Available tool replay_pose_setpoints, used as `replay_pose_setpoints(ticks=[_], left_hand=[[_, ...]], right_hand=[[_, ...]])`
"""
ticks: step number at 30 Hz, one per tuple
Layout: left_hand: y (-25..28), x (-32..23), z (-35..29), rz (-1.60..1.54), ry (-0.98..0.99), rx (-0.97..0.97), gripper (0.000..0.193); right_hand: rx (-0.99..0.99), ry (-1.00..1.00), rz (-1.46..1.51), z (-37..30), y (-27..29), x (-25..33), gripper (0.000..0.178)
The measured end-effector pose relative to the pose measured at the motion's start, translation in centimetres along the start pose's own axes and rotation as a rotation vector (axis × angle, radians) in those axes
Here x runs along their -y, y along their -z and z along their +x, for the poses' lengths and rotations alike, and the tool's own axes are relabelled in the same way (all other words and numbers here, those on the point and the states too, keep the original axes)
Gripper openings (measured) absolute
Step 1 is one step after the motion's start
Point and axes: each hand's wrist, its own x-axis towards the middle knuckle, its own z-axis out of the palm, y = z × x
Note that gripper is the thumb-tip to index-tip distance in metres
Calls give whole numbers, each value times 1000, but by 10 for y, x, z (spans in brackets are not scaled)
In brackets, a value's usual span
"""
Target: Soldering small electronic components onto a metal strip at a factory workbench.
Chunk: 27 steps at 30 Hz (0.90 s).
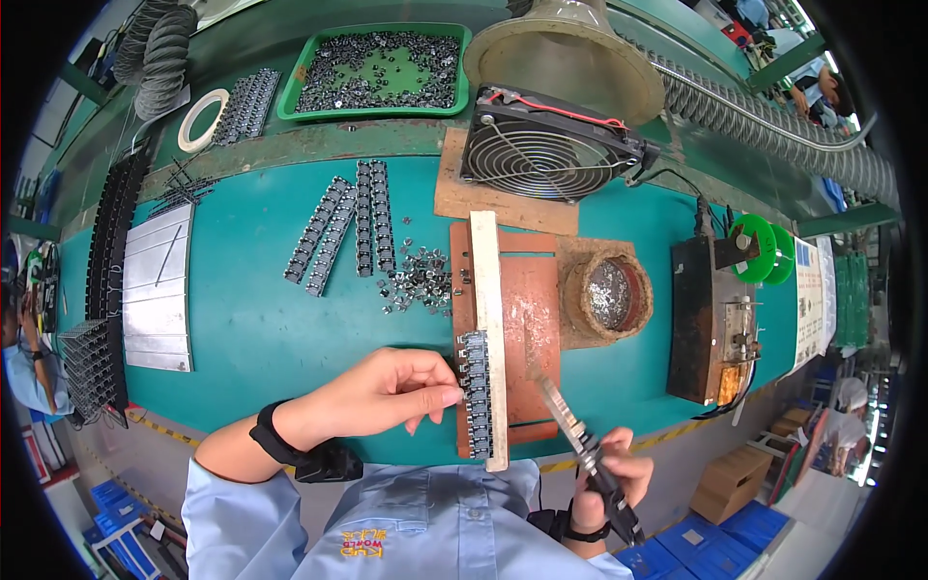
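My left hand [411, 390] is closed in a pinch, its thumb tip at the edge of a row of small black components [478, 396]. Whatever sits between its fingertips is too small to make out. The row lies along the left side of a long pale bar [490, 338], on a copper-brown board [530, 309]. In my right hand [619, 478] is a long tool [601, 474] with a dark handle and a narrow, pale, flat end. That end slants up and left over the board's lower right part; its exact kind is unclear.
Loose small metal parts [418, 280] and component strips [375, 217] lie left of the board. Beyond are a green tray [288, 101] of parts and a black fan [551, 150]. To the right stand a round pot [577, 295] of silvery material and a box-shaped device [691, 319] by a green spool [752, 249].
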Motion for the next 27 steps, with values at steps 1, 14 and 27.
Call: replay_pose_setpoints(ticks=[1,14,27], left_hand=[[-1,-1,0,23,15,9,9],[-4,5,2,-28,-28,9,10],[-3,6,3,-39,-42,23,9]], right_hand=[[132,63,-20,2,4,3,40],[372,73,-64,8,-6,7,32],[323,95,-72,4,-4,6,33]])
